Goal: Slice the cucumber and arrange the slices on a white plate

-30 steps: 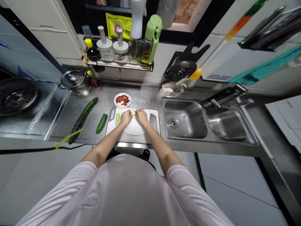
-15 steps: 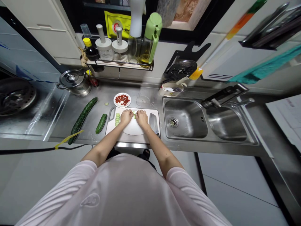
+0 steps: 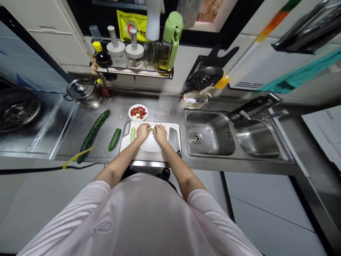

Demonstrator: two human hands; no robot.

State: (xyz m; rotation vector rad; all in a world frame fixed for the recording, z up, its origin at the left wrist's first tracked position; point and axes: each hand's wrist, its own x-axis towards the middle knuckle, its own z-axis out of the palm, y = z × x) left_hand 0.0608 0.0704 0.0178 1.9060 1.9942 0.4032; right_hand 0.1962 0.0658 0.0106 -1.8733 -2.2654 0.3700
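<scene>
Slicing looks partly done: cucumber row [image 3: 133,134] on cutting board [image 3: 126,142], person's left hand [image 3: 143,132] and right hand [image 3: 160,134] narrow, pinching cucumber slices [image 3: 152,130] by white plate [image 3: 151,146]; short cucumber piece [image 3: 114,139], long cucumber [image 3: 93,137] unsliced on steel counter [image 3: 117,105]

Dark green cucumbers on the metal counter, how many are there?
2. The long cucumber lies farther left, and the short cucumber lies between it and the white cutting board. Neither looks hidden.

Black knife handle [image 3: 179,153] more exposed, beside right forearm [image 3: 176,161]
</scene>
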